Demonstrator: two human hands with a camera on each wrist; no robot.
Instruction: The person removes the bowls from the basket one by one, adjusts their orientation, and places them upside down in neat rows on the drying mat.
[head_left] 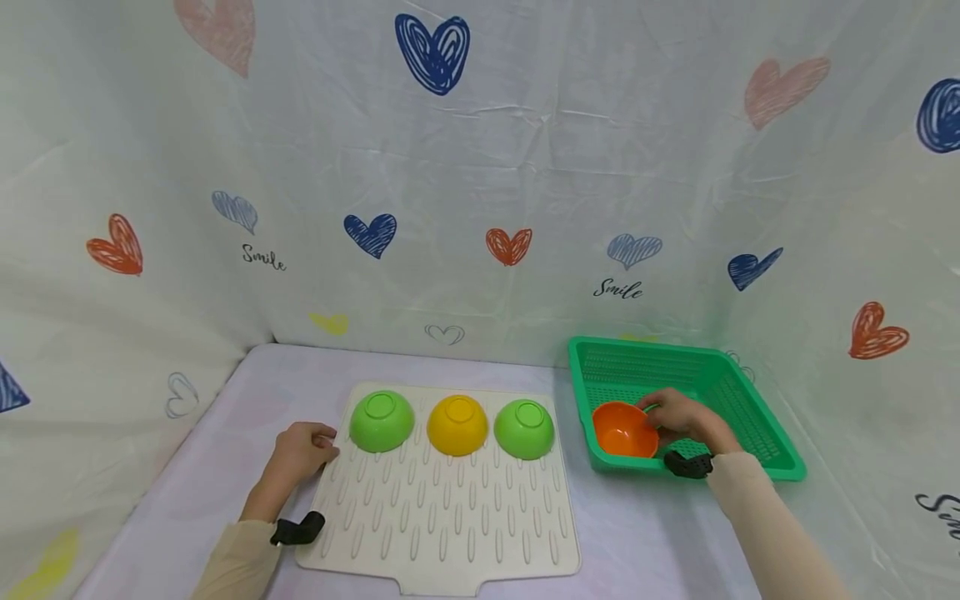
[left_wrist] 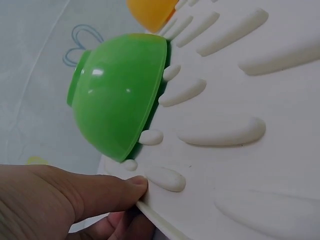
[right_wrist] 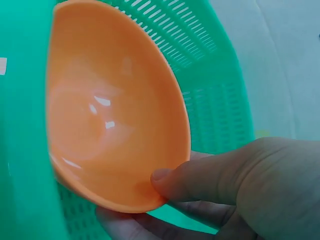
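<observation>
My right hand [head_left: 678, 416] grips an orange bowl [head_left: 624, 431] by its rim inside the green basket [head_left: 757, 417]. In the right wrist view the thumb lies inside the bowl [right_wrist: 120, 110] and the fingers pass beneath its rim. My left hand [head_left: 302, 450] pinches the left edge of a white ridged drying board [head_left: 450, 508], thumb on top and fingers curled below. Upside down along the board's far side sit a green bowl [head_left: 382, 422], a yellow bowl [head_left: 457, 426] and another green bowl [head_left: 524, 430]. The left green bowl [left_wrist: 120, 95] is just beyond my left thumb.
The basket stands on the white-covered table [head_left: 622, 533], right of the board, with slotted walls. A white curtain [head_left: 480, 183] printed with hearts hangs behind the table and along both sides. At the board's near edge a short tab [head_left: 438, 583] sticks out.
</observation>
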